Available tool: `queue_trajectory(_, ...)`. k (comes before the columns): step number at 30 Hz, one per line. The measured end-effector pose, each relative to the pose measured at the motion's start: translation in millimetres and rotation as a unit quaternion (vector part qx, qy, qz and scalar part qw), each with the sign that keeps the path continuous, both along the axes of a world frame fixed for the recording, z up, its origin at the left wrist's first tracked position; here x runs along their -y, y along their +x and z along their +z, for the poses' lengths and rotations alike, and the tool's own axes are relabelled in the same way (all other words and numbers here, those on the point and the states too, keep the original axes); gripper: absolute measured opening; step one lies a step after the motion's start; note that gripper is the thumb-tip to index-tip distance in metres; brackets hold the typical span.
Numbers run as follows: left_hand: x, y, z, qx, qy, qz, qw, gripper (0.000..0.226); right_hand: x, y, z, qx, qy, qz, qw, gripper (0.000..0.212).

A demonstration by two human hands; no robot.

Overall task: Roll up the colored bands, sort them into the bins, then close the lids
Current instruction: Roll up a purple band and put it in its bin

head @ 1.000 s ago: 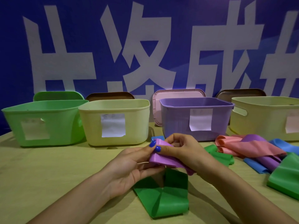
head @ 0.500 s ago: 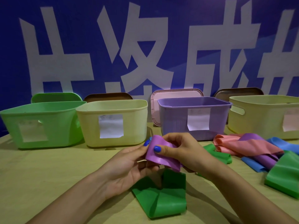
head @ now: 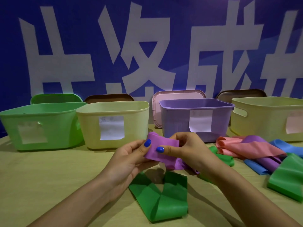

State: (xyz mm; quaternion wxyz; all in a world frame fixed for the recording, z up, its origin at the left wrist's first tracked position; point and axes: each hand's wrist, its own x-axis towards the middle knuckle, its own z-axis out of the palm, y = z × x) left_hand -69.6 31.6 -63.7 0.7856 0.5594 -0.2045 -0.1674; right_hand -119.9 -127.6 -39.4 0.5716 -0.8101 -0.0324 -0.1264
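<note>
Purple band (head: 161, 149) is in both hands above the counter (head: 49, 177), held at the centre of the view just in front of the bins. The left hand (head: 129, 161) pinches its near edge between thumb and curled fingers; the right hand (head: 185, 151) pinches the other side, thumb on the front face and fingers tucked behind. A loose tail hangs down toward 5 o'clock.

My judgement is that rolling is the step in hand and is only partly done: the band is folded over, not yet a tight coil. The next move calls for turning the gathered end over while the other hand feeds the tail in evenly, then dropping the roll into the purple bin (head: 196, 118) at 1 o'clock, which stands open.

A green band (head: 164, 199) lies at 6 o'clock beneath the hands, and more bands (head: 255, 149) are heaped at 3 o'clock.
</note>
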Motion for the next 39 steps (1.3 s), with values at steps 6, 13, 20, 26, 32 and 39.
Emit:
queue_trajectory(6,1,1,-3,0.066,0.063,0.033,0.995,0.042,-5,-2,1,0.068,0.04,0.01,0.997,0.02)
queue_trajectory(13,4,-5,0,0.062,0.028,0.002,0.998,0.036,0,0,2,0.042,0.16,-0.005,0.986,0.028)
queue_trajectory(20,5,-13,0,0.008,-0.013,-0.069,0.998,0.039,-3,1,1,0.008,0.158,-0.006,0.987,0.04)
queue_trajectory(26,4,-13,-1,0.052,0.028,-0.064,0.996,0.039,-4,0,-1,0.039,0.116,-0.021,0.992,0.032)
queue_trajectory(32,1,-11,-7,0.128,0.092,-0.051,0.986,0.029,-3,0,-2,0.025,0.113,-0.003,0.993,0.032)
queue_trajectory(39,0,-12,-4,0.1,0.064,-0.052,0.991,0.037,-6,1,-4,0.004,0.125,0.004,0.992,0.044)
